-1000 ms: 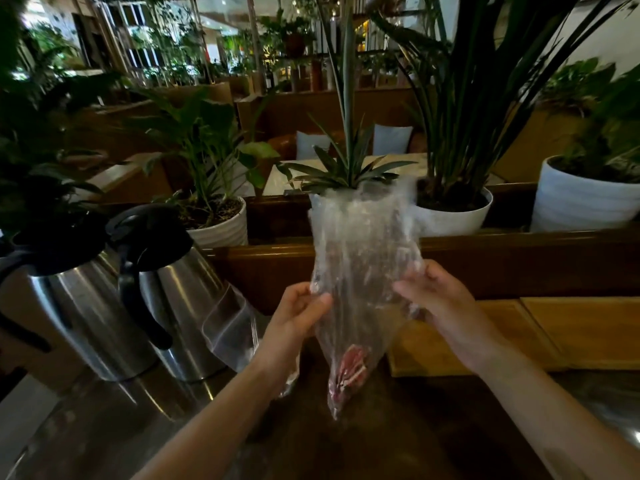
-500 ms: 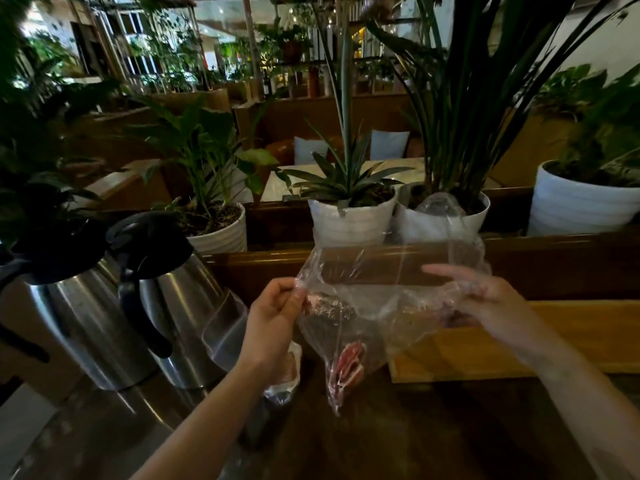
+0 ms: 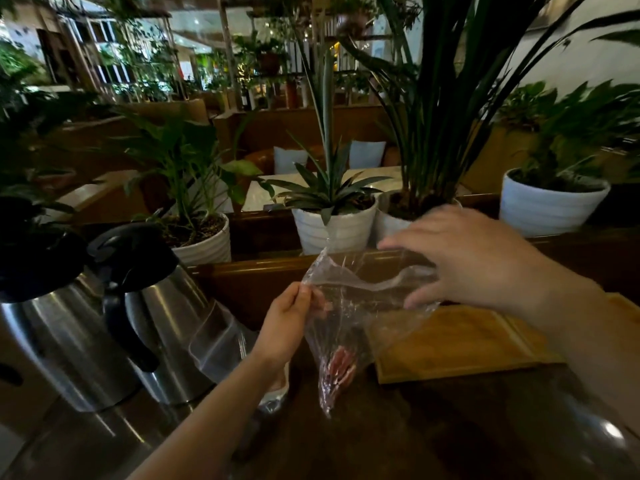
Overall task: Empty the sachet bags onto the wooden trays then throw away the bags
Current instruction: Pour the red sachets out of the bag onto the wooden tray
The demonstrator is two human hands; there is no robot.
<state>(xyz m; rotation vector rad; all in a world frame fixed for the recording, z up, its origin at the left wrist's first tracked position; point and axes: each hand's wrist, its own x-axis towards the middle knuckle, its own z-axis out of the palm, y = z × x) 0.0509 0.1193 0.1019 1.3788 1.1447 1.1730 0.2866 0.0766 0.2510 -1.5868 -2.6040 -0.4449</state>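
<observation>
A clear plastic bag [image 3: 349, 323] hangs above the dark counter, its mouth spread wide. Red sachets [image 3: 341, 370] lie bunched in its lower tip. My left hand [image 3: 287, 327] pinches the bag's left rim. My right hand [image 3: 474, 261] holds the right rim from above, thumb under the plastic, fingers spread. A wooden tray [image 3: 460, 341] lies on the counter just right of the bag, under my right hand. A second clear bag [image 3: 221, 341] leans against a steel jug, partly hidden by my left forearm.
Two steel jugs with black lids [image 3: 162, 313] [image 3: 45, 327] stand at the left. A wooden ledge [image 3: 263, 271] runs behind the counter, with white plant pots [image 3: 334, 230] [image 3: 550, 206] on it. The dark counter [image 3: 450, 427] extends toward me.
The bag went from hanging upright and closed to having its mouth pulled wide. My right hand moved right and up along the rim; the left hand stayed at the left edge.
</observation>
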